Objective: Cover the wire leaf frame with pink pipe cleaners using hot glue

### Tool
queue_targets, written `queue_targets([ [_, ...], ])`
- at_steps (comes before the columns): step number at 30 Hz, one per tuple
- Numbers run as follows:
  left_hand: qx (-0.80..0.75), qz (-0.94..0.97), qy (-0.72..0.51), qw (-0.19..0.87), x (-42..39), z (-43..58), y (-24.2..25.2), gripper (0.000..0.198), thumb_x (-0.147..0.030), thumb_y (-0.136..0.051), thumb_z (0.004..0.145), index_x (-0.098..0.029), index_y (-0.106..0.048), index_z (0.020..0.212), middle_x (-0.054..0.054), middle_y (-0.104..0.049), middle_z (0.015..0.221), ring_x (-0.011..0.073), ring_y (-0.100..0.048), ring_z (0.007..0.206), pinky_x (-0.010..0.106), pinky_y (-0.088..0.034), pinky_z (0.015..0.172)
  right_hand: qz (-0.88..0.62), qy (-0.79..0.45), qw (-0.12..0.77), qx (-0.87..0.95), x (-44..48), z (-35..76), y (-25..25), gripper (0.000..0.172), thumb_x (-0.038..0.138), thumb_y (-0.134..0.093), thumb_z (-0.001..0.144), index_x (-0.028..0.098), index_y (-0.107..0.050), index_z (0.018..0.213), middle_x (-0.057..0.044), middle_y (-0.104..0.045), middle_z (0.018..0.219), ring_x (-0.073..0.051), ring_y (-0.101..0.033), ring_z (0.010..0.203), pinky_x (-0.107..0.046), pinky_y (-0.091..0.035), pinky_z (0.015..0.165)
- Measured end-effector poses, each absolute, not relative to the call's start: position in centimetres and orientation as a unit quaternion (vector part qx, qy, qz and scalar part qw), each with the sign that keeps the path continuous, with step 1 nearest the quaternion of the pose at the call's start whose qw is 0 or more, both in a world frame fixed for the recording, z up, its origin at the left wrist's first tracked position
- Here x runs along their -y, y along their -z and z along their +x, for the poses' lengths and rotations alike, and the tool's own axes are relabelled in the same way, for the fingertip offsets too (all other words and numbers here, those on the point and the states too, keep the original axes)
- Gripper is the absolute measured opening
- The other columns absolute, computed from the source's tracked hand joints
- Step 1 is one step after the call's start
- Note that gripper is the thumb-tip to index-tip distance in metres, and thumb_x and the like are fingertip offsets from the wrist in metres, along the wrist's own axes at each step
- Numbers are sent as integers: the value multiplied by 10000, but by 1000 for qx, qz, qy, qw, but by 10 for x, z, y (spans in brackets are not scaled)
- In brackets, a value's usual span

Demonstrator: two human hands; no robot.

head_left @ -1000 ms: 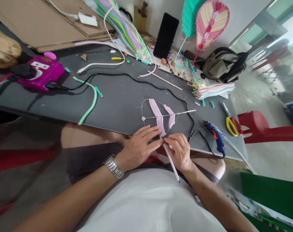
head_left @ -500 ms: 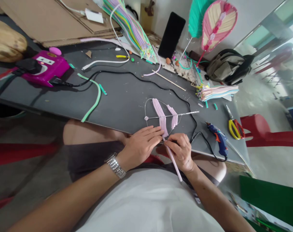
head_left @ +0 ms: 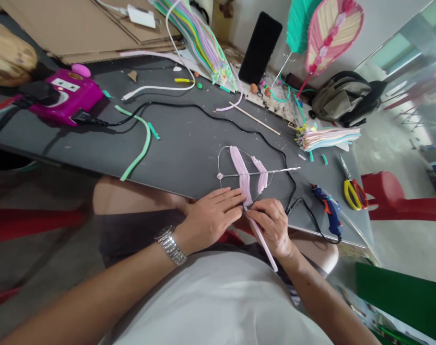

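Observation:
A leaf-shaped wire frame (head_left: 219,163) lies on the table, with a wire stem along its middle and two bands of pink strips (head_left: 240,170) across it. My left hand (head_left: 214,213) lies flat at the lower end of the wider band, fingers stretched out and fingertips touching it. Close beside it, my right hand (head_left: 271,223) is closed in a pinch on a loose pink strip (head_left: 264,244). That strip's upper end meets the frame's lower edge between my hands, and its tail slants down over my lap. The exact contact at the fingertips is partly hidden.
On the grey table (head_left: 182,143), a black cord runs past the frame. To the right lie a glue gun (head_left: 327,206) and scissors (head_left: 352,189). A purple power socket (head_left: 64,98), a green strip (head_left: 142,153), strip bundles (head_left: 199,43) and a phone (head_left: 261,48) lie farther out.
The whole view has shifted slightly, so the table things sit a little farther right. Both hands keep nearly the same pose, and the right still pinches the pink strip.

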State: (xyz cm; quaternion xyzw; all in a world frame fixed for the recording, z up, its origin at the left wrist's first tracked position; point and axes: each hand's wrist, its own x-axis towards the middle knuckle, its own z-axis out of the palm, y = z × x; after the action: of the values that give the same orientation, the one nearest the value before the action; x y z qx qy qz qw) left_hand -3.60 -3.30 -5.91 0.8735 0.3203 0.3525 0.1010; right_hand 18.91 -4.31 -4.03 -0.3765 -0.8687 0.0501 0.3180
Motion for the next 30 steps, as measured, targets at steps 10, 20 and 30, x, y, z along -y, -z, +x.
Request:
queue_targets([
  [10,-323,881,-334,86,32,-36,54,235,-116,-499,1033,-139,-733,1036,121,-731,1336,244,-661,1295,453,-514,1151,-369,-85,300,876,33,189,27,124,110,-633,961,222,-683,976,-53,-715,932,-197,-647,879,-366,-479,786],
  [20,-316,880,-348,72,31,-36,54,234,-105,-507,1020,-144,-735,989,137,-748,1287,242,-674,1273,450,-536,1124,-398,-203,251,859,11,183,8,143,149,-595,981,223,-697,912,-57,-713,922,-210,-664,945,-385,-508,872],
  [30,-325,878,-346,65,30,-37,54,211,-123,-526,1015,-130,-725,947,176,-712,1242,243,-693,1154,451,-550,1086,-440,-358,283,773,-9,176,11,112,115,-722,854,216,-727,807,-12,-700,863,-166,-683,845,-312,-541,811],
])
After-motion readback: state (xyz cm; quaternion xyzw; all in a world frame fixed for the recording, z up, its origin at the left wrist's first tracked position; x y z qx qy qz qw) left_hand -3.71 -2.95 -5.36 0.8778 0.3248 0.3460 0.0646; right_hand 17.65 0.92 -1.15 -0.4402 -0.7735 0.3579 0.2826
